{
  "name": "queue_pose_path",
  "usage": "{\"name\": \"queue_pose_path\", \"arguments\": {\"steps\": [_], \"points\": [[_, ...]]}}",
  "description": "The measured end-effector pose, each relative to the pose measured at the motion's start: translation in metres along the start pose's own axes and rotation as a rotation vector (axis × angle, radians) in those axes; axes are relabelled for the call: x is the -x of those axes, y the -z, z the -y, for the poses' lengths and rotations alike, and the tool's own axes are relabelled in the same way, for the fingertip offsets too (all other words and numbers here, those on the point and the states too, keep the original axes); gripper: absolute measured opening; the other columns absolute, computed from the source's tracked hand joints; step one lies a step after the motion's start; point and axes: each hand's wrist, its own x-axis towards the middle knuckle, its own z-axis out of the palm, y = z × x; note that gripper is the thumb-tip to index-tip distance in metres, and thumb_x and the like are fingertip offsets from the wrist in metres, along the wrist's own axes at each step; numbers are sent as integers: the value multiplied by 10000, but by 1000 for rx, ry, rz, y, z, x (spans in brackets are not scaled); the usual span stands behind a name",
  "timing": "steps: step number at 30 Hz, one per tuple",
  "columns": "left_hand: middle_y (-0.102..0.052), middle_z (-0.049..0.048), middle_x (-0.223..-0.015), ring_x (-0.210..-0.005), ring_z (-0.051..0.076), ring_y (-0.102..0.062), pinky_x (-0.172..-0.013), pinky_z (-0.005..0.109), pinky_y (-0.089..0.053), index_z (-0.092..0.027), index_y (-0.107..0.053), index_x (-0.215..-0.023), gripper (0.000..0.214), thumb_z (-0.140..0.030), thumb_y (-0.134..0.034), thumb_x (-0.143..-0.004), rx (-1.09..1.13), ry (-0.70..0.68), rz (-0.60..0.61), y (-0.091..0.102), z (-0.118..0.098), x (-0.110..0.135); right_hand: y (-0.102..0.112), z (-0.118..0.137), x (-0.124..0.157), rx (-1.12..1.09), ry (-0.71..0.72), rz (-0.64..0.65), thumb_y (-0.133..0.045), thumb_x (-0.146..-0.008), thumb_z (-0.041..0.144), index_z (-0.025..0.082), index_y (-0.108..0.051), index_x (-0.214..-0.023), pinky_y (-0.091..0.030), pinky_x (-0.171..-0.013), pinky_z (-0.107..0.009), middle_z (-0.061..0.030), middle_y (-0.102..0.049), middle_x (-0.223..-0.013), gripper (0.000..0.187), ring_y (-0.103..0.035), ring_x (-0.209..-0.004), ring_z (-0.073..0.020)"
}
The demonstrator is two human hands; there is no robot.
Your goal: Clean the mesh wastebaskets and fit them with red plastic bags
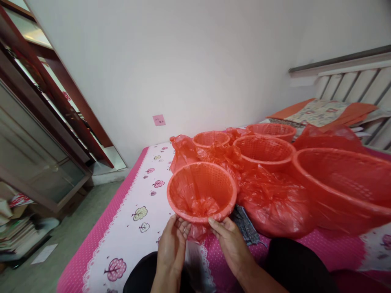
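In front of me a round red plastic basket (180,188), lined with a thin red plastic bag (205,206), sits on the bed. Part of the bag hangs below the near rim, between my hands. My left hand (176,234) grips the near rim on the left, its fingers curled beneath it. On the right, my right hand (226,234) has its thumb on the rim and its other fingers below. Just beyond that hand lies a dark grey cloth piece (245,226), partly under a crumpled red bag (275,201).
Several more bag-lined baskets stand behind and to the right, among them a middle one (264,162) and a large one (339,179). The bed has a tree-print sheet (122,236). Folded bedding (326,112) lies by the headboard. A wall is behind.
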Motion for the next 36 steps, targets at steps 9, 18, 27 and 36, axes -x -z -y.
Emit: {"name": "queue_pose_path", "arguments": {"steps": [9,18,27,36], "points": [[-807,102,-898,-786,210,-754,-733,295,-587,-138,-772,-897,372,-416,-930,-707,-136,-57,149,-4,33,20,9,-11,-6,22,11,53,-1047,-453,493,192,-741,-785,-588,-820,-401,-71,-818,-837,542,-756,-768,-247],[-795,70,-816,-754,206,-758,-673,264,-538,-150,-738,-831,502,-406,-1033,-516,-158,30,121,-18,44,28,8,-13,3,37,-27,90,-1005,-556,521,196,-759,-757,-532,-654,-310,-28,-750,-697,454,-672,-636,-182],[-793,55,-854,-684,161,-719,-588,235,-477,-191,-686,-904,533,-330,-1023,-515,-192,-48,67,-15,50,21,9,-14,10,38,-18,104,-1004,-600,484,215,-805,-864,-559,-870,-358,-51,-804,-892,427,-732,-866,-225],[-724,-6,-741,-600,129,-672,-627,269,-587,-184,-628,-860,376,-173,-923,-627,-202,-25,75,-4,8,7,67,34,-17,82,-59,-92,-987,-512,636,211,-753,-680,-554,-720,-337,-64,-757,-743,513,-714,-777,-226]]}}
